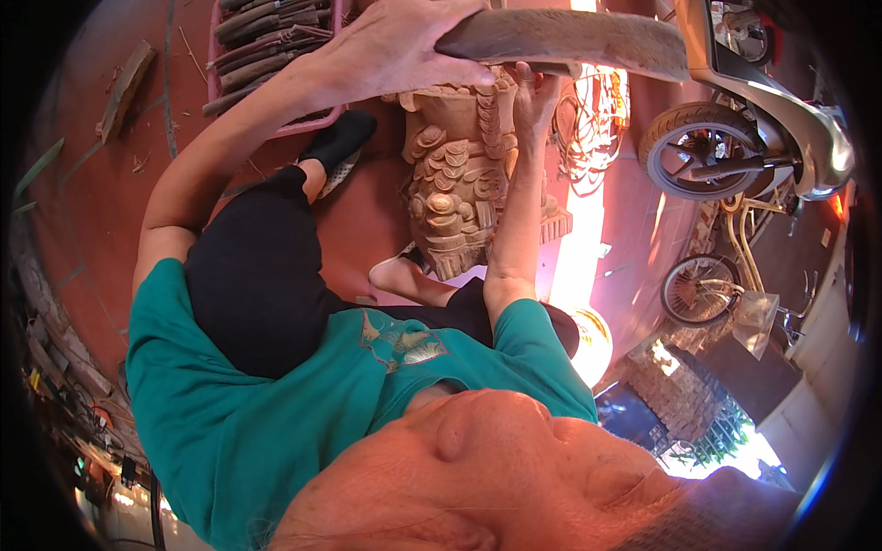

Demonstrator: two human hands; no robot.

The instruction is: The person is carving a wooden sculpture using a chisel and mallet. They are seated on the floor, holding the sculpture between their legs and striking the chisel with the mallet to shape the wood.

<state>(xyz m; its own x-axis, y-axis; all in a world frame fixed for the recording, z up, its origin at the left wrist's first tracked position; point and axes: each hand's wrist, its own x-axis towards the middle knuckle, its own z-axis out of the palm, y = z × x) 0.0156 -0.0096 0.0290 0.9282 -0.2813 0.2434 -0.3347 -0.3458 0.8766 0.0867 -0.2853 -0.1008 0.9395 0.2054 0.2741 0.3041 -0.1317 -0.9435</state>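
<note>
A long, thick brown piece of wood (588,41) that looks curved is held up across the top of the view. My left hand (404,46) is closed around its left end, thumb along the lower edge. From below, my right hand (536,101) grips its underside near the middle; some of those fingers are hidden behind the wood. Beneath and between my arms stands a carved wooden figure (450,184), covered in rounded, coin-like and leaf-like relief. Its upper part is partly covered by the wood and my hands.
A pink crate (213,64) full of dark-handled tools lies beyond my left forearm. On the red tiled floor (101,211) rests a loose wood offcut (127,90). To the right are coiled cord (588,138), a motorbike (703,151) and a bicycle (700,289).
</note>
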